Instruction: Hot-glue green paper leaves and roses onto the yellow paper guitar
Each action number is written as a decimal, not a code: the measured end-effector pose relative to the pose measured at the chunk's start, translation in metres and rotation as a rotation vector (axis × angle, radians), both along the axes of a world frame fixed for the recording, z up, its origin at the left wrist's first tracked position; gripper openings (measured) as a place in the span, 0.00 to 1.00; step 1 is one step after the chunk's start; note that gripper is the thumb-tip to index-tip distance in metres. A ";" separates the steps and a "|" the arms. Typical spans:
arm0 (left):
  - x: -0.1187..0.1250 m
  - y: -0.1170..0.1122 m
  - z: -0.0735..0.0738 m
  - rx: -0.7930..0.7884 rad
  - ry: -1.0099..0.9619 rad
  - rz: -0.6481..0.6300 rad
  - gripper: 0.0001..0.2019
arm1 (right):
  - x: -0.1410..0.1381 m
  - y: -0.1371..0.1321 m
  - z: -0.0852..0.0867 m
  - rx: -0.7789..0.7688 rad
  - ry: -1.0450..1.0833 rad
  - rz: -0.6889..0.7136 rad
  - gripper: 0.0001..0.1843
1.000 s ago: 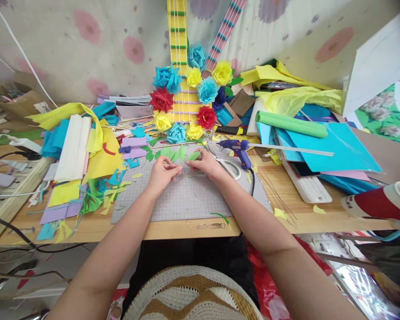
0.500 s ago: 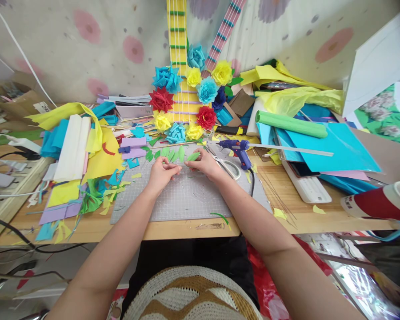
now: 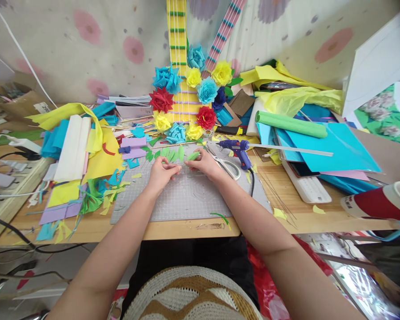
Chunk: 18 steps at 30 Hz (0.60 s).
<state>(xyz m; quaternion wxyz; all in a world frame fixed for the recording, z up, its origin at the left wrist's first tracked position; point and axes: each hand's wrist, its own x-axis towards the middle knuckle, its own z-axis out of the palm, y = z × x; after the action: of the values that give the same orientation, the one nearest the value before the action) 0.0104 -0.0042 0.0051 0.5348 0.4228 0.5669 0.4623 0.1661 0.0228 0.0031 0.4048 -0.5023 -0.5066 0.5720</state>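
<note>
Over the grey cutting mat (image 3: pixel 186 204), my left hand (image 3: pixel 162 175) is closed in a pinch, thumb against fingertips; whatever sits between them is too small to make out. My right hand (image 3: pixel 206 165) faces it, a short gap away. Its thumb and fingers pinch a green paper leaf (image 3: pixel 193 156), whose tip points away from me. Several more green leaves (image 3: pixel 173 154) lie in a row just beyond my hands. Scissors (image 3: pixel 231 168) rest beside my right hand, and a blue glue gun (image 3: pixel 240 153) with a long glue stick lies farther right.
A yellow paper guitar (image 3: pixel 177 53) with red, blue and yellow paper flowers stands behind the mat. Coloured paper scraps (image 3: pixel 96 173) are heaped at the left. Blue sheets (image 3: pixel 340 146) and a green roll (image 3: pixel 290 124) fill the right. A red-and-white cup (image 3: pixel 376 201) sits near the edge.
</note>
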 end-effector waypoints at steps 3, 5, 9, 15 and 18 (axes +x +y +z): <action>-0.001 0.000 0.000 0.004 -0.005 -0.004 0.27 | 0.000 -0.001 0.001 0.000 0.010 0.003 0.23; -0.001 0.000 -0.001 0.013 -0.002 -0.007 0.27 | 0.000 -0.001 0.001 -0.007 0.007 0.006 0.23; -0.001 0.000 -0.002 0.026 0.014 0.004 0.27 | -0.001 0.000 -0.001 -0.015 0.007 0.005 0.23; 0.000 0.000 -0.004 0.051 0.033 0.030 0.28 | -0.002 0.000 -0.004 -0.027 0.059 0.002 0.20; 0.000 0.000 -0.004 0.049 0.059 0.036 0.27 | -0.003 0.000 -0.006 -0.023 0.092 -0.024 0.19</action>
<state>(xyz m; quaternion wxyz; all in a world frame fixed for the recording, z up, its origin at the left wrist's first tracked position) 0.0100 -0.0046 0.0006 0.4989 0.4389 0.5786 0.4730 0.1631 0.0230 -0.0031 0.4288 -0.4862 -0.4745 0.5955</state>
